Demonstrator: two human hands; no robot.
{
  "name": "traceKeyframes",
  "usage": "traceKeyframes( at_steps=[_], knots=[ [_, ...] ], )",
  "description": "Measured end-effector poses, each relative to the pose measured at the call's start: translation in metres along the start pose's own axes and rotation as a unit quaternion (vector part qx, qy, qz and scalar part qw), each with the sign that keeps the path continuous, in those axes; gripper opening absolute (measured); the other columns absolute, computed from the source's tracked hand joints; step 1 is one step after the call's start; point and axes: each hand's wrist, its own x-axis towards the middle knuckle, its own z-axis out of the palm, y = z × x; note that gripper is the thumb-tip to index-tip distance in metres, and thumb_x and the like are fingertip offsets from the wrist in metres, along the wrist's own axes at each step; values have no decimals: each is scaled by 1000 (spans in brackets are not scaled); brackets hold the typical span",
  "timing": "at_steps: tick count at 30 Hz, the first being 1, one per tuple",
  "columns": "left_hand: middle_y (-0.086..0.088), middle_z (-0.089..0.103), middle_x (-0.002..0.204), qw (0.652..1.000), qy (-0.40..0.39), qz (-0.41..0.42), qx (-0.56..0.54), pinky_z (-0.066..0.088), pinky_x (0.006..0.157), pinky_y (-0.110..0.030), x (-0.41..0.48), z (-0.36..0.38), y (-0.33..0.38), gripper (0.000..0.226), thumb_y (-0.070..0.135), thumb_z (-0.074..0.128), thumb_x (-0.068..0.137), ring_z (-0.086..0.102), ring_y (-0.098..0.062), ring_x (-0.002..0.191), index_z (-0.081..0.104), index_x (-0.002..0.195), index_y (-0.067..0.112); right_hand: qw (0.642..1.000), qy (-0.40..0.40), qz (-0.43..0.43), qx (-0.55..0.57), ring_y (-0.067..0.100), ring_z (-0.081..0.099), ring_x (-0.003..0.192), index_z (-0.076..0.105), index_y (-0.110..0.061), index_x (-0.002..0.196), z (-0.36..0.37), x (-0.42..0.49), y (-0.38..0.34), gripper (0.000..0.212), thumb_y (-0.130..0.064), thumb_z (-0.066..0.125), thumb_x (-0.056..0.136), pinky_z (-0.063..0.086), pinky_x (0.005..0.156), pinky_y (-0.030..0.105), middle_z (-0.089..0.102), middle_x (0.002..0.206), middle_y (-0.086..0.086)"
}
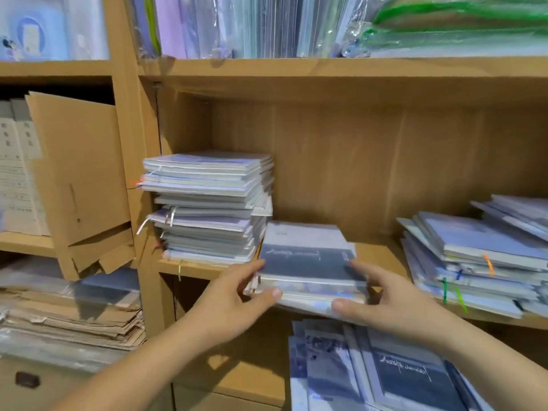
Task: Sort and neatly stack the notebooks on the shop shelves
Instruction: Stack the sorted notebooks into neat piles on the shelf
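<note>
Hands: left hand (234, 304) and right hand (385, 304) grasp a small stack (308, 268) of notebooks from either side, fingers along its side edges and thumbs on the near edge.
Middle shelf (201, 266): the small stack lies flat at the front lip and partly overhangs it. It is just beside a tall stack (207, 206) against the left wall. A slanting pile (474, 262) sits well apart on the right (coloured ribbon markers hang from several).
Lower shelf: loose notebooks (385, 372) overlap, with dark blue covers and white script.
Upper shelf: plastic-wrapped folders (237, 25) stand upright.
Left bay: a torn cardboard box (80, 173) sits above flattened cardboard (74, 318).
Pose: both forearms reach forward, palms facing each other across the stack.
Room: light wooden shop shelving.
</note>
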Motion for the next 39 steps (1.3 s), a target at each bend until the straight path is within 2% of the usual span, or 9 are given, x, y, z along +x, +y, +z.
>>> traceKeyframes(
  at_steps=[4, 13, 20, 22, 25, 29, 32, 36, 39],
  knots=[
    [39, 54, 126, 991, 42, 79, 96, 50, 86, -12, 3, 3, -13, 72, 63, 80, 73, 54, 14, 112, 51, 138, 58, 981, 29, -12, -193, 8, 45, 134, 34, -42, 155, 12, 8, 8, 132, -101, 63, 41, 44, 106, 31, 50, 144, -20],
    [14, 52, 120, 947, 153, 84, 268, 53, 78, -26, 32, 20, 0, 66, 48, 71, 90, 57, -10, 102, 45, 150, 36, 988, 129, 37, -75, 6, 58, 96, 53, -41, 103, 20, 65, 3, 79, -66, 95, 41, 56, 83, 39, 62, 109, -19],
    [27, 43, 119, 989, 144, 2, 14, 53, 79, -20, -33, 72, -35, 63, 27, 70, 93, 60, -3, 93, 36, 142, 48, 949, 253, -50, -181, 16, 50, 124, 44, -34, 142, 51, 38, 22, 89, -74, 76, 69, 49, 101, 40, 52, 136, -9],
    [31, 45, 117, 992, 101, -75, 14, 56, 80, -24, -44, 91, -54, 61, 25, 71, 93, 61, -3, 91, 38, 139, 48, 915, 325, -163, -175, 14, 49, 112, 53, -33, 129, 73, 11, 32, 59, -66, 67, 83, 48, 90, 34, 49, 120, -10],
    [12, 61, 120, 969, -70, -234, 47, 56, 92, -28, -38, 123, -84, 43, 30, 72, 93, 62, -8, 100, 54, 132, 29, 944, 217, -177, -172, 4, 51, 90, 55, -40, 98, 106, -9, 66, 18, -56, 58, 92, 46, 70, 26, 48, 95, -21],
    [17, 66, 98, 934, -157, -321, -19, 59, 82, -28, -34, 176, -119, 33, 46, 74, 88, 66, -8, 89, 50, 100, 27, 968, -64, 70, -230, 13, 52, 127, 58, -35, 134, 126, 2, 135, 52, -62, 62, 90, 50, 97, 34, 54, 134, -13],
    [9, 77, 81, 916, -103, -362, -136, 63, 80, -38, -29, 205, -132, 33, 43, 85, 80, 74, -13, 78, 65, 97, 22, 964, -87, 88, -235, 16, 39, 139, 48, -31, 149, 128, 9, 180, 67, -61, 62, 91, 36, 110, 26, 48, 146, -9],
    [11, 63, 84, 897, -66, -413, -142, 44, 45, -15, -9, 217, -115, 56, 62, 90, 63, 60, -6, 66, 53, 89, 28, 970, -42, 66, -232, 15, 49, 130, 59, -32, 140, 130, 21, 202, 52, -58, 58, 95, 36, 107, 24, 59, 134, -14],
    [13, 65, 88, 889, -48, -413, -192, 43, 38, -10, -2, 223, -114, 52, 41, 96, 65, 66, -6, 64, 53, 91, 28, 964, -15, 70, -255, 17, 52, 123, 59, -37, 137, 135, 29, 207, 43, -54, 53, 98, 39, 102, 28, 61, 128, -16]
  ],
)
